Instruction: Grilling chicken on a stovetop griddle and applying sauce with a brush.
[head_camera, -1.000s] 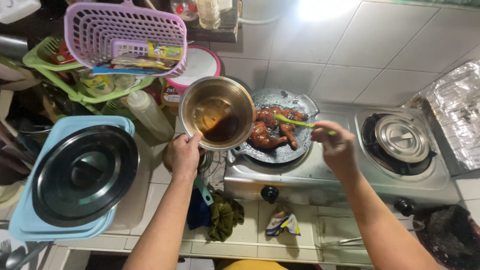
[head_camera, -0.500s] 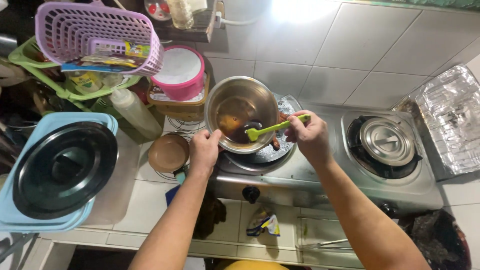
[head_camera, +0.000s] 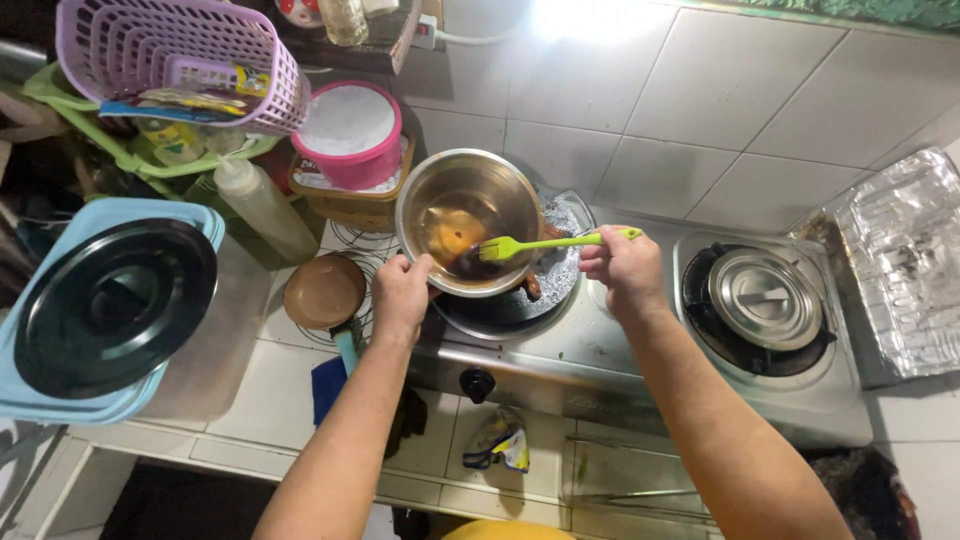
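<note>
Nearest the viewer, the person's two forearms reach over the tiled counter edge to a steel gas stove (head_camera: 560, 375). The left hand (head_camera: 400, 297) grips the rim of a tilted metal bowl (head_camera: 470, 222) holding dark sauce, above the dark pan (head_camera: 545, 290) on the burner, while the right hand (head_camera: 622, 268) has its fingers closed on a green silicone brush (head_camera: 545, 243), bristles inside the bowl. Beyond stand a pink tub (head_camera: 348, 135) and a lilac basket (head_camera: 180, 55).

A bright lamp glare (head_camera: 590, 18) burns out the white wall tiles (head_camera: 700, 90) at top; the lower corners fall dim, and edges bow from wide-angle distortion.
</note>
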